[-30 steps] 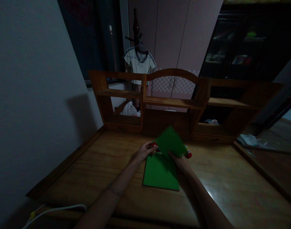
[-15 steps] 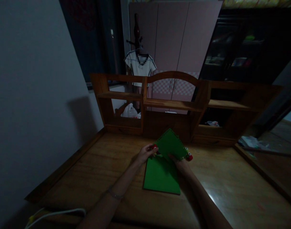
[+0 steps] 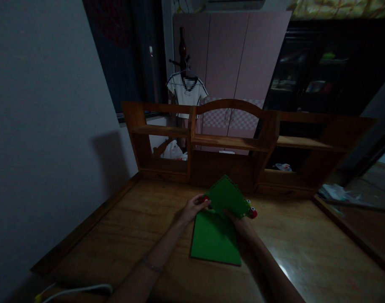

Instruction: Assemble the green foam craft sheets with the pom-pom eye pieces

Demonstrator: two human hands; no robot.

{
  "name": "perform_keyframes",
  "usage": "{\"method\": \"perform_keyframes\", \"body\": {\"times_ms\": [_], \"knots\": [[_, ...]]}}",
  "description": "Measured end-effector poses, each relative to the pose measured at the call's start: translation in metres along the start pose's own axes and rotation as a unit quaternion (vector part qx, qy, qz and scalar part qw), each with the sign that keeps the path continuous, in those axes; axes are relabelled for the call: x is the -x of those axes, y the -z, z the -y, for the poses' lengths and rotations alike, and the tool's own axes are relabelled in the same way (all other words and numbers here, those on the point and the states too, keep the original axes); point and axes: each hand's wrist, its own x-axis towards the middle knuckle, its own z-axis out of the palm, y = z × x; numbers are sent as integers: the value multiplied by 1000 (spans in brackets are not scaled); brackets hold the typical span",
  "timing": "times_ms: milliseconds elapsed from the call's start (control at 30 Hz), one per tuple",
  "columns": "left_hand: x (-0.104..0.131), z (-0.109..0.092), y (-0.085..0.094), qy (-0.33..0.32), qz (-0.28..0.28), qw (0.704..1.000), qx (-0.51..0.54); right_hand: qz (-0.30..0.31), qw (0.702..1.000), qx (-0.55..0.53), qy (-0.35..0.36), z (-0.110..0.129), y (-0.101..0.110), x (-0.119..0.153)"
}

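A green square panel with small marks along its edges is held up and tilted above the wooden table. My right hand grips its lower edge, thumb on the face. At its left corner my left hand is closed, with a small red piece at the fingertips. Another red piece with a white eye-like dot shows at the panel's right corner. Below, a second green panel lies flat on the table, partly covered by the raised one.
A wooden shelf unit stands along the table's back edge. A white wall rises at the left. A white cable lies at the lower left. Plastic bags sit at the right.
The view has tilted slightly up, so everything sits lower in the frame. Both hands keep much the same hold around the raised panel.
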Motion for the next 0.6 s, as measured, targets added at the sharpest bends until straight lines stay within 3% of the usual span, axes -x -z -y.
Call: {"method": "perform_keyframes", "body": {"times_ms": [600], "knots": [[-5, 10, 5, 26, 14, 999, 32, -9, 1000, -3, -3, 7, -1, 2]]}}
